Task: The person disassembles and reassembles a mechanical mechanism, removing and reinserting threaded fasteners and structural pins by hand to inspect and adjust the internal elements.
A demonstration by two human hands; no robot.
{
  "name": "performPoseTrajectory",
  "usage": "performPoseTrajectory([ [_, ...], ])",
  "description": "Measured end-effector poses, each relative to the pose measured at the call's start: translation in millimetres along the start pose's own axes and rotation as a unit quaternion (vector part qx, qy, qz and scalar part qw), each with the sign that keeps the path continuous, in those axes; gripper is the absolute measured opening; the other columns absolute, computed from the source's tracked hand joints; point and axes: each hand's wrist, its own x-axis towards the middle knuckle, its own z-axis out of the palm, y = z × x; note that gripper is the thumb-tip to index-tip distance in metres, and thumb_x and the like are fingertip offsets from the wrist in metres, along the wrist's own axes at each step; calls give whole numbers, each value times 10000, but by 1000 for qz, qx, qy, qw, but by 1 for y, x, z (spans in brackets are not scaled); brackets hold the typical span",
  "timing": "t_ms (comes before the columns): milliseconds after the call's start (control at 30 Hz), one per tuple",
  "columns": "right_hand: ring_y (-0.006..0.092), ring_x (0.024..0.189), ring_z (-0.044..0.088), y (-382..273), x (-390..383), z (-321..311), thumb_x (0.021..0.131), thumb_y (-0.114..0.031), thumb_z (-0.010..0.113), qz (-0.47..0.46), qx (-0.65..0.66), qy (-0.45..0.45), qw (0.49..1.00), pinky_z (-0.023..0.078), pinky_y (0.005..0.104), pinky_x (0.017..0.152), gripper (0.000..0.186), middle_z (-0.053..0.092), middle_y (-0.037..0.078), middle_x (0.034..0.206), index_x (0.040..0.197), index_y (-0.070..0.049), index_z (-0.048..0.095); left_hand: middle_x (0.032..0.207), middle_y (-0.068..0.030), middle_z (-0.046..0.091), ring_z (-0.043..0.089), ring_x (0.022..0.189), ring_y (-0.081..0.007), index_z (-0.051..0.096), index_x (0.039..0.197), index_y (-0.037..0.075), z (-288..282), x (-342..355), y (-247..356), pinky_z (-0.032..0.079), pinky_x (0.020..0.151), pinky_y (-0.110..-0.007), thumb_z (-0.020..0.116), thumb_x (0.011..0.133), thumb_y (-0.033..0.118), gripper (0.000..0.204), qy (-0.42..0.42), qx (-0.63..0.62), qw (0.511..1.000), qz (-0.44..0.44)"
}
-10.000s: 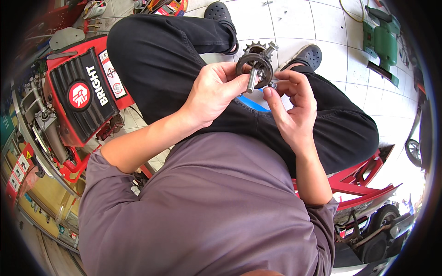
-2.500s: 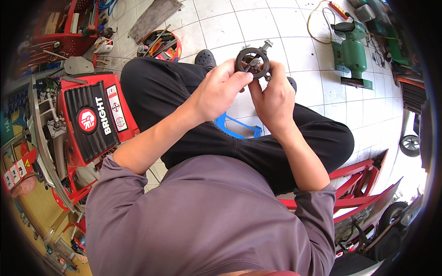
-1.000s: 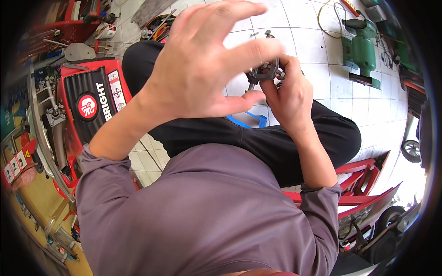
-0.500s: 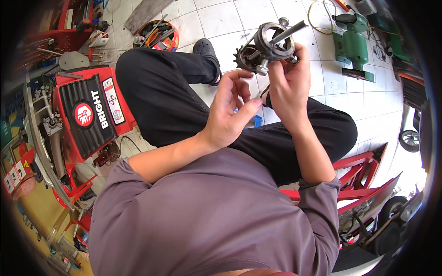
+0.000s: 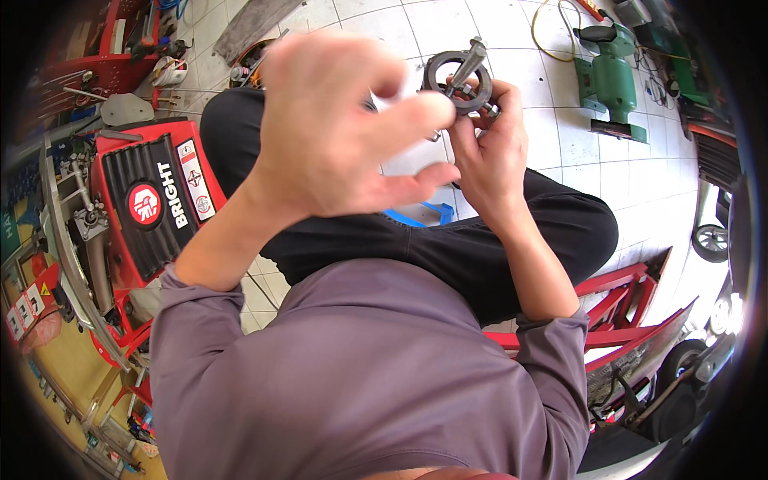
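Observation:
My right hand [image 5: 490, 152] grips a round dark metal part [image 5: 458, 74] with a short shaft sticking up from its ring, held up over my lap. My left hand [image 5: 340, 128] is raised close to the camera, blurred, its fingers curled toward the part's left side; the fingertips touch or nearly touch it, and I cannot tell whether they hold anything. I sit cross-legged in black trousers and a grey-purple shirt. My left hand hides the part's lower left side.
A red and black engine cover [image 5: 156, 208] lies at my left. A green bench grinder [image 5: 608, 80] stands on the white tiled floor at the upper right. A blue piece [image 5: 424, 214] lies by my leg. Red metal frames [image 5: 624, 296] and a small wheel [image 5: 710, 240] are at the right.
My left hand has risen from below the part toward the camera and now covers its left side. My right hand still holds the part, slightly lower.

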Motion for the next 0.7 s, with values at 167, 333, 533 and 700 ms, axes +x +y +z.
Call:
performPoseTrajectory([
  [167,305,645,626,-2,0,0,797,-104,642,-9,-87,-21,996,478,368,548,290,625,146,815,1015,9,489,791,-4,474,490,733,-176,633,1088,107,14,0,18,360,711,-319,757,665,287,476,-49,0,997,-61],
  [333,291,642,625,0,-2,0,778,-94,651,-55,-128,-9,990,477,370,548,304,621,132,791,1022,3,499,812,-21,526,530,757,-178,610,1142,81,20,-1,20,369,700,-322,746,692,185,481,-65,3,995,-69],
  [533,279,659,627,-4,-2,-3,768,-93,663,-101,-159,2,982,482,368,574,333,617,124,781,1046,4,507,792,-24,565,553,708,-169,611,1113,69,20,1,29,367,661,-316,732,704,131,431,-80,-15,990,-111],
  [700,277,651,625,-6,-3,-5,770,-84,658,-80,-143,-2,986,481,364,564,326,617,126,781,1043,10,508,721,9,554,535,618,-138,615,1108,86,19,-1,25,357,629,-305,714,717,112,403,-74,-43,985,-148],
])
